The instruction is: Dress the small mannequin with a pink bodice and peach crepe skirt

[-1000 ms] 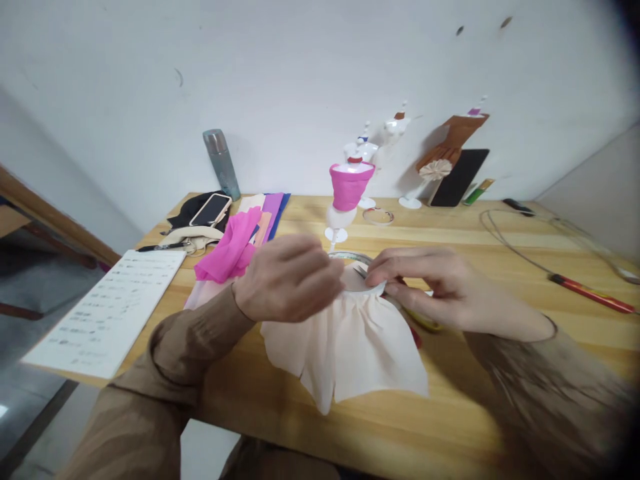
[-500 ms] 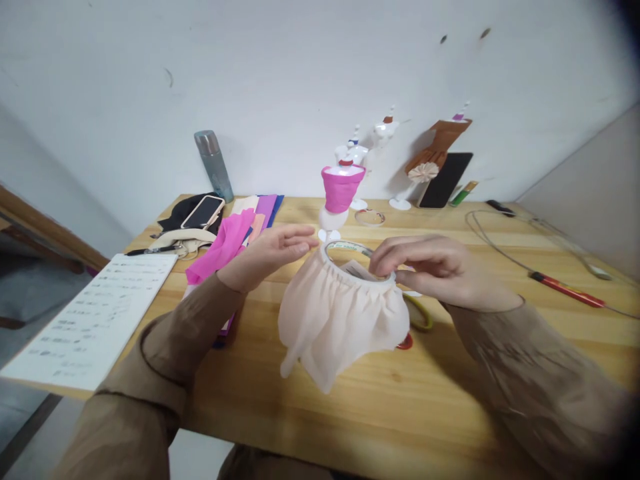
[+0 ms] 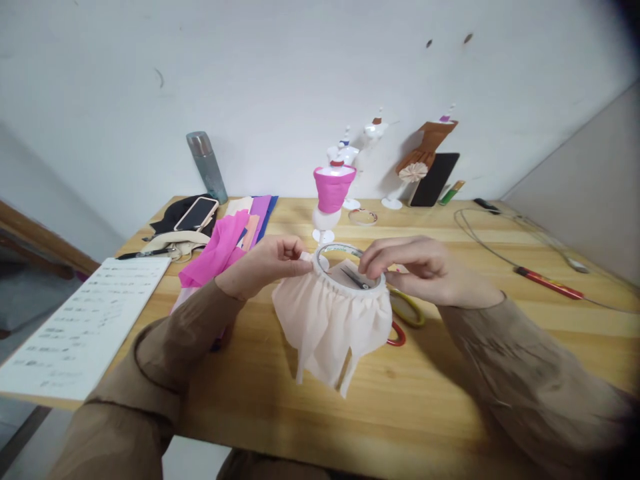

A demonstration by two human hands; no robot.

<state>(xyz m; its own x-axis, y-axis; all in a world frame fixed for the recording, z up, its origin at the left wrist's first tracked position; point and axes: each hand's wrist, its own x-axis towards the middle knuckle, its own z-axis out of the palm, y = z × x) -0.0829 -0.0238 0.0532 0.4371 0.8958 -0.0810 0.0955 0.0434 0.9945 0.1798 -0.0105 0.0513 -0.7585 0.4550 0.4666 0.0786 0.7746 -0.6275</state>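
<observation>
A strip of pale cream fabric [image 3: 333, 320] is gathered in pleats along the outer edge of a tape roll [image 3: 345, 249], which has printing on its inner wall. With thumb and fingers, my right hand [image 3: 425, 267] grips the roll's right rim. My left hand [image 3: 267, 263] pinches the cream fabric at the roll's left edge. Through the ring a dark pointed blade shows. Beneath and to the right lie a yellow handle loop [image 3: 411, 312] and a red handle loop [image 3: 397, 335], apparently of scissors, partly hidden by the fabric.
Behind the roll stands a small dress form in pink fabric [image 3: 334, 190]; another wears a brown dress [image 3: 424, 143]. Left are pink cloth [image 3: 215, 250], a phone [image 3: 197, 213], a flask [image 3: 207, 167] and a written sheet [image 3: 85, 327]. A red-handled corded tool [image 3: 547, 283] lies right.
My left hand has gone from stretched fingers beside the roll to pinching the fabric at its left edge. The roll and fabric have turned and shifted slightly left in view.
</observation>
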